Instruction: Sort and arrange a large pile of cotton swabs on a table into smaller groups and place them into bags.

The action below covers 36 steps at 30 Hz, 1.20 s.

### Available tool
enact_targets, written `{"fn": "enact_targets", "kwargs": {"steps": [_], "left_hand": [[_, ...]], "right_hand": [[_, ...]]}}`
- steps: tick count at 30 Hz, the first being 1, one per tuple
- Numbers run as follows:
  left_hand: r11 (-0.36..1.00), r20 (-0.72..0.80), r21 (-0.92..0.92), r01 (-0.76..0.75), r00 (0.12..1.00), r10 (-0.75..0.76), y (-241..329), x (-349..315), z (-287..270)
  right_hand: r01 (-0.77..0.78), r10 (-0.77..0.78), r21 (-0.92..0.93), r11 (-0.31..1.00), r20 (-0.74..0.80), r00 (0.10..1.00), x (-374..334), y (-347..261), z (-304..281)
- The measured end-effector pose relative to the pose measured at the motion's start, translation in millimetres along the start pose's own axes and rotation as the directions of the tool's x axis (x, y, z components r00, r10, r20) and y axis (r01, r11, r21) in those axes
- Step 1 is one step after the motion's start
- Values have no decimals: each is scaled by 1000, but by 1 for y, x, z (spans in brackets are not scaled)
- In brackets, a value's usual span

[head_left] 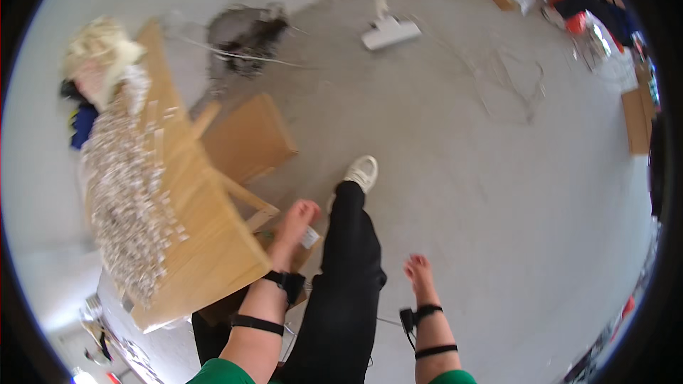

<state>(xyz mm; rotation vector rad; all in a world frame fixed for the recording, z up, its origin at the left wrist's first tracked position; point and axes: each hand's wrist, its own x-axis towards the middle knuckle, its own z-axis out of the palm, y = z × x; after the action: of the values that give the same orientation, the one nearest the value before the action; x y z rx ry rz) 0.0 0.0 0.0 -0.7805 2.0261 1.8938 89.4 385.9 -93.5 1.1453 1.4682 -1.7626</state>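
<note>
One grey floor [455, 185] fills most of this view, seen from above by a person looking down. One wooden table [206, 235] stands at the person's left; one broad heap of small white pieces [128, 192], too many to count, spreads along its left side, and one pale, fluffy bundle [103, 53] sits at its far left corner. One leg in black trousers [348, 270] steps forward, ending in one white shoe [364, 172]. One large cardboard box [249, 135] stands on the floor just beyond the table's right edge. Past it lies one dark grey heap of debris [249, 39], and farther right is one white floor-tool head [390, 32] on a pole. One labelled cardboard box [304, 256] sits low by the table's near right corner. Two hands show, each forearm wearing two black straps. The left hand [297, 220], near that corner, appears just above the labelled box and slightly left of it; whether they touch cannot be told. Its fingers look bent, but blur hides whether they are apart or together. The right hand [418, 270] hangs over bare floor, well apart from the box, fingers loosely curled; their grip cannot be told either. Smallest is one white label [310, 237] on the box, its print unreadable.
</note>
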Motion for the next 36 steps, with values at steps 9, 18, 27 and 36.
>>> {"fn": "enact_targets", "kwargs": {"steps": [9, 18, 27, 36], "left_hand": [[901, 127, 403, -162, 985, 120, 88, -238, -72], [906, -474, 412, -95, 827, 302, 62, -390, -236], [771, -761, 585, 251, 499, 415, -26, -416, -347], [795, -807, 523, 307, 479, 346, -12, -369, -361]], "right_hand": [[33, -33, -51, 998, -8, 999, -117, 2, -24], [632, -661, 202, 749, 293, 690, -257, -182, 153], [722, -431, -67, 689, 763, 481, -360, -128, 354], [949, -331, -222, -224, 933, 140, -341, -27, 454]]}}
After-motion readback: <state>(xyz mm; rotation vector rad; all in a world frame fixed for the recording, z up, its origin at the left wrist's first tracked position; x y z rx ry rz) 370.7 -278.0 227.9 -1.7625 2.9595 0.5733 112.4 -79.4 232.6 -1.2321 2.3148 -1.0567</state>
